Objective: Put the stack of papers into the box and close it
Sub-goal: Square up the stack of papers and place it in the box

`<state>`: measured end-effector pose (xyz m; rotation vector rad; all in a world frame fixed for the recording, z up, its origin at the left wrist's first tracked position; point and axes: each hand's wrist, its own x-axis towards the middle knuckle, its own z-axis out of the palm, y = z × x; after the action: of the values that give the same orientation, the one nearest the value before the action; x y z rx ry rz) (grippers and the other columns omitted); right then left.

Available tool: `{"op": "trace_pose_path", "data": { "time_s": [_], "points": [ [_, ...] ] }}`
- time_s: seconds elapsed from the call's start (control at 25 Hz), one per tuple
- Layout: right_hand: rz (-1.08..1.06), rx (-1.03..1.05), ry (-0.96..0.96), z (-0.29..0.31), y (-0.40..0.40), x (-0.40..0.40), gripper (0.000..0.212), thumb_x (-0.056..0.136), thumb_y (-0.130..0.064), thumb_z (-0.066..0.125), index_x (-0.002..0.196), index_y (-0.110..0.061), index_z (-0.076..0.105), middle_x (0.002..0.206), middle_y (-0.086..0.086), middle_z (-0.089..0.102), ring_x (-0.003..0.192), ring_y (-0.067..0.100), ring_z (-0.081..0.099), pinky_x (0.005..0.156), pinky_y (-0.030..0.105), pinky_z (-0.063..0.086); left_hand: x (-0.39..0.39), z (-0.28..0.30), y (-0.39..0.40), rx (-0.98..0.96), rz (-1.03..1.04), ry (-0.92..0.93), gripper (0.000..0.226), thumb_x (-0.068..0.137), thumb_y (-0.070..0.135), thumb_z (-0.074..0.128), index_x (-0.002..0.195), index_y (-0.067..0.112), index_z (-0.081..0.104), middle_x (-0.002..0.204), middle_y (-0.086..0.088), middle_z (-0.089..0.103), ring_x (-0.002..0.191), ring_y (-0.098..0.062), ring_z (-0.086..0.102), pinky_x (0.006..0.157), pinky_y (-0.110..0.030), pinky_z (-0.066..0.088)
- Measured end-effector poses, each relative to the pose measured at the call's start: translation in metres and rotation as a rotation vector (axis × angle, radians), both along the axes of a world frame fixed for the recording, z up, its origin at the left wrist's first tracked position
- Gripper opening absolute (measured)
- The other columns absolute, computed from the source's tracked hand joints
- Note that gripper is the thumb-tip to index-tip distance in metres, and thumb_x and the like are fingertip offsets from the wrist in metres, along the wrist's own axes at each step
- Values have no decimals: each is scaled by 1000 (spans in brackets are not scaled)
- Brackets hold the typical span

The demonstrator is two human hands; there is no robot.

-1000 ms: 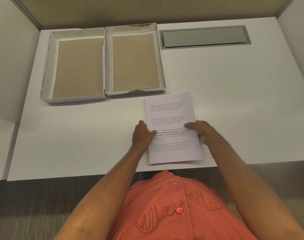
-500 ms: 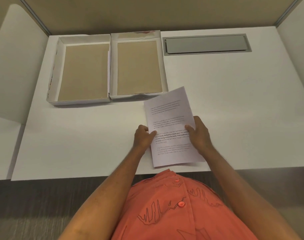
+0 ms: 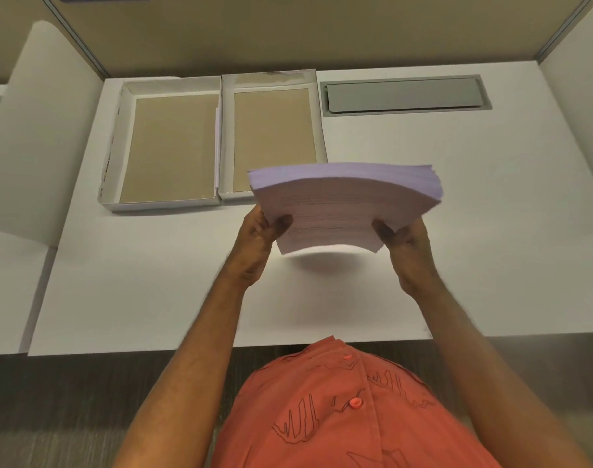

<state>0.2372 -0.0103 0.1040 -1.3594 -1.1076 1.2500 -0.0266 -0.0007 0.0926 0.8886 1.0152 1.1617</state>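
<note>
A thick stack of printed white papers (image 3: 342, 204) hangs in the air above the desk, bowed upward in the middle and tilted so its far edge faces me. My left hand (image 3: 259, 231) grips its left side and my right hand (image 3: 403, 236) grips its right side. Behind the stack, at the back left of the desk, two shallow white cardboard trays lie open side by side with brown insides: the left box half (image 3: 111, 157) and the right box half (image 3: 318, 130). The stack covers the near right corner of the right half.
The white desk (image 3: 457, 248) has a grey cable hatch (image 3: 403, 95) at the back right. Partition walls close the back and both sides. A lower white surface (image 3: 8, 292) adjoins on the left. The desk's front edge runs just above my orange shirt.
Both hands have lifted the stack off the desk and raised it toward the boxes. It lay flat before, and it now bends upward between my hands.
</note>
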Motion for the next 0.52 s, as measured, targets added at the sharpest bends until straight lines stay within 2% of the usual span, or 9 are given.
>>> {"op": "trace_pose_path", "data": {
  "time_s": [0.12,0.2,0.28,0.4,0.48,0.52],
  "points": [
    [-60,-62,36,-19,-2,-5,46,97,7,60,139,-11,54,128,10,65,119,17,62,92,20,53,-4,-8,-2,-29,-44,65,43,92,10,64,134,16,62,128,-1,70,121,-18,63,99,-25,50],
    [-75,-117,10,-31,-5,-9,53,93,13,55,141,-9,53,125,6,66,116,16,62,93,23,51,-2,-20,-8,-86,-60,99,51,90,12,66,141,11,57,129,0,70,123,-17,63,96,-21,51],
    [-70,-142,-27,-35,-4,-13,52,90,15,49,134,-12,57,116,0,67,109,13,62,92,25,50,0,-29,-12,-116,-62,137,55,90,15,67,143,9,54,128,1,70,123,-17,62,94,-20,52],
    [-82,-168,-73,-38,1,-15,52,88,18,44,116,-23,60,104,-5,67,95,-2,64,81,13,51,0,-41,-13,-149,-89,166,57,91,16,67,145,9,53,130,-1,69,124,-17,62,93,-19,53],
    [-67,-167,-101,-43,3,-16,49,89,18,44,111,-22,60,99,-5,67,86,-8,64,75,9,51,-2,-52,-13,-189,-124,223,50,95,13,65,145,12,53,133,-4,68,127,-20,61,97,-24,53],
    [-54,-171,-113,-47,3,-17,45,90,17,45,112,-20,59,99,-5,66,86,-6,64,75,10,51,-2,-59,-14,-209,-145,270,44,99,10,61,142,15,55,135,-5,67,129,-22,59,100,-29,51]
  ]
}}
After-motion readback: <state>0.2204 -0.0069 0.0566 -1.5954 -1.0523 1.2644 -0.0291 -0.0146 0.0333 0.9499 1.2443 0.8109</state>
